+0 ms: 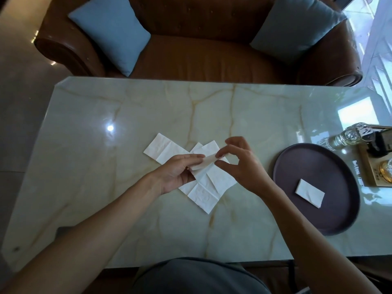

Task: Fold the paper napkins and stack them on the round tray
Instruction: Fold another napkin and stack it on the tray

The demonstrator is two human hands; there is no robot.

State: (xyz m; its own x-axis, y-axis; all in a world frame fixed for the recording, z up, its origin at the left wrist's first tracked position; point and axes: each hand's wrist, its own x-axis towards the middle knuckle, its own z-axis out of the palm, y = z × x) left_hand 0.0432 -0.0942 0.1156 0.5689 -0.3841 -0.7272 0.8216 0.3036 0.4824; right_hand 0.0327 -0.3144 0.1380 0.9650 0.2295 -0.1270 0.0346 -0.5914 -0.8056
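Note:
A small folded napkin (205, 161) is held just above the table's middle. My left hand (177, 174) grips its left end and my right hand (239, 164) pinches its right end with thumb and forefinger. Under the hands lie several unfolded white napkins (204, 190), overlapping, and one more flat napkin (162, 150) spreads to the left. The dark round tray (314, 164) sits at the right of the table, with one folded napkin (310, 193) lying on it.
The marble table (127, 198) reaches to a brown leather sofa (201, 60) with two blue cushions. Behind the tray stand a glass bottle (347, 135) and a wooden box (379, 164) with small items at the right edge.

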